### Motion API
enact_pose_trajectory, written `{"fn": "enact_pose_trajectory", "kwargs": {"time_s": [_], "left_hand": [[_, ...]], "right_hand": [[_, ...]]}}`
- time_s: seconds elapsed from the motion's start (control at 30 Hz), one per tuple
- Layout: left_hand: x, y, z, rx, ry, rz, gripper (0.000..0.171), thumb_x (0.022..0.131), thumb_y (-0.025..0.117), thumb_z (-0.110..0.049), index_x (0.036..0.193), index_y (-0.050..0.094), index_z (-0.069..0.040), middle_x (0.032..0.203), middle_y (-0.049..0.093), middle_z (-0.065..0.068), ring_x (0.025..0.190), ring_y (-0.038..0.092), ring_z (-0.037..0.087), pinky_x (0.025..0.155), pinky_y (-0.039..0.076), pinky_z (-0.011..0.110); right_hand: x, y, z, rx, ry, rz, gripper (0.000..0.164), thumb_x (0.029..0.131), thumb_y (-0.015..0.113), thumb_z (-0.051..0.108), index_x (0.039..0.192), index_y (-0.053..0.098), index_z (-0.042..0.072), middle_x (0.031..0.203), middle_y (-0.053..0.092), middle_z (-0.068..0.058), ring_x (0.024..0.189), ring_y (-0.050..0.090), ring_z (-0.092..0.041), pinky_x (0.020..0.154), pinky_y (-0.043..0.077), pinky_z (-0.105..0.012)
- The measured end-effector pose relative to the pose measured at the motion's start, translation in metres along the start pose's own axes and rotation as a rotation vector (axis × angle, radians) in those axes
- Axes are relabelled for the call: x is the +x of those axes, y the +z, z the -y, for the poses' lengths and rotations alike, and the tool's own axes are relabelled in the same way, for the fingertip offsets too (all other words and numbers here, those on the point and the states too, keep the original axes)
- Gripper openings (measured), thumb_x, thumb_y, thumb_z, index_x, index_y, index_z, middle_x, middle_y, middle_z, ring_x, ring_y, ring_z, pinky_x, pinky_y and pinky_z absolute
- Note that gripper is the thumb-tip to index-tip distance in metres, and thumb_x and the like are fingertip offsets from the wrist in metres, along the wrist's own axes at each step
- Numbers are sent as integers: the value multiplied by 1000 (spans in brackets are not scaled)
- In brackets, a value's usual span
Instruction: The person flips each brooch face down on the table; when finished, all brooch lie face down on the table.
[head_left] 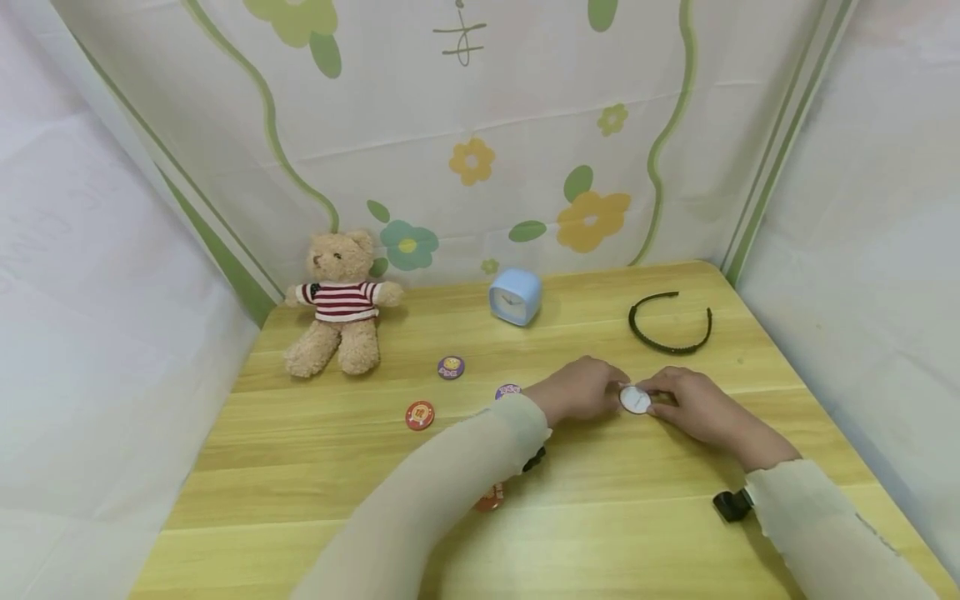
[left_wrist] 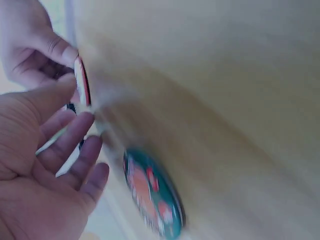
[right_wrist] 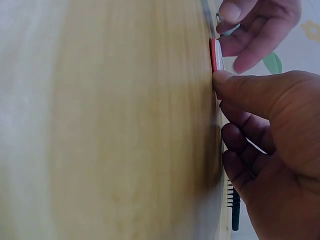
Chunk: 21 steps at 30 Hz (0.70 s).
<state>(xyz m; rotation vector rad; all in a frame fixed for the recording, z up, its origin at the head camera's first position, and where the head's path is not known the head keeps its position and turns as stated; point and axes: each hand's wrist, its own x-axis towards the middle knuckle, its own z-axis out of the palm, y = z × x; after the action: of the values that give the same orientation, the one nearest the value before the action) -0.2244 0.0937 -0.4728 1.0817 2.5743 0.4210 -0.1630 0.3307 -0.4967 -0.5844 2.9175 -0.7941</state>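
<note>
A round badge [head_left: 635, 399] is between the two hands over the right part of the table, pale side up with a thin line across it. Its red rim shows in the right wrist view. My right hand [head_left: 693, 406] pinches the badge's right edge, thumb nearest in the right wrist view [right_wrist: 280, 125]. At the opposite edge is my left hand [head_left: 581, 390], fingers loosely extended and thumb apart from them; contact with the badge is hard to tell. A green badge with a printed picture [left_wrist: 152, 195] lies near the left hand, blurred.
Left of the hands lie a red badge [head_left: 420, 415] and purple badges [head_left: 451, 367] [head_left: 508, 390]; another red badge [head_left: 491, 498] is partly under the left sleeve. Behind stand a teddy bear [head_left: 345, 300] and a blue clock [head_left: 516, 297]. A black headband [head_left: 667, 346] lies back right.
</note>
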Motion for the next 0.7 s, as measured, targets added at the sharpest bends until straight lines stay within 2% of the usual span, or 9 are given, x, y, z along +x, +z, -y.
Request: {"fn": "enact_pose_trajectory", "kwargs": {"time_s": [0.1, 0.17, 0.27, 0.33, 0.4, 0.47, 0.6, 0.7], "left_hand": [[-11, -9, 9, -69, -8, 43, 50, 106, 73, -31, 155, 62, -25, 146, 70, -9, 135, 64, 7, 116, 49, 24], [-20, -15, 18, -121, -18, 71, 55, 105, 75, -29, 158, 59, -24, 150, 68, -7, 117, 74, 8, 106, 57, 24], [-33, -23, 35, -133, -35, 89, 61, 101, 81, -27, 158, 59, -23, 152, 66, -5, 99, 74, 9, 100, 57, 24], [-43, -28, 44, -117, -54, 96, 64, 99, 84, -26, 157, 59, -23, 152, 67, -3, 101, 74, 12, 103, 57, 27], [-52, -30, 51, -66, -58, 87, 64, 97, 87, -28, 155, 61, -22, 149, 69, -3, 120, 70, 13, 114, 51, 29], [-60, -31, 56, -20, -52, 82, 65, 94, 89, -30, 154, 63, -21, 145, 71, -2, 132, 65, 16, 118, 49, 32], [-71, -27, 62, 80, -16, 66, 64, 91, 92, -30, 149, 67, -19, 140, 73, -1, 130, 66, 20, 119, 49, 35], [-76, -22, 63, 133, 3, 43, 56, 90, 93, -28, 141, 73, -20, 135, 74, -2, 126, 67, 18, 117, 51, 36]], "right_hand": [[-1, 1, 0, 4, 18, 8, 33, 100, 80, 14, 133, 78, 12, 125, 76, -7, 121, 70, -37, 102, 57, -62], [-1, 1, 0, 7, 29, 12, 34, 101, 79, 14, 134, 77, 11, 127, 76, -9, 123, 70, -39, 103, 56, -63], [-1, 1, 0, 13, 43, 16, 35, 101, 79, 15, 135, 76, 10, 129, 75, -11, 124, 69, -40, 104, 56, -64], [-1, 0, 0, 18, 49, 16, 36, 101, 79, 15, 136, 76, 10, 130, 74, -12, 124, 69, -40, 104, 56, -64], [-1, -1, 0, 20, 54, 15, 36, 101, 79, 15, 136, 75, 10, 130, 74, -12, 125, 68, -40, 104, 56, -64], [-1, -1, 0, 23, 55, 13, 36, 101, 79, 14, 136, 75, 9, 130, 74, -13, 125, 68, -41, 104, 56, -64], [-1, 0, -2, 20, 44, 12, 36, 101, 78, 13, 136, 75, 9, 131, 73, -14, 125, 68, -41, 105, 56, -63], [-1, 2, -3, 21, 43, 12, 35, 101, 78, 13, 136, 75, 9, 132, 73, -14, 126, 68, -41, 105, 55, -64]]}}
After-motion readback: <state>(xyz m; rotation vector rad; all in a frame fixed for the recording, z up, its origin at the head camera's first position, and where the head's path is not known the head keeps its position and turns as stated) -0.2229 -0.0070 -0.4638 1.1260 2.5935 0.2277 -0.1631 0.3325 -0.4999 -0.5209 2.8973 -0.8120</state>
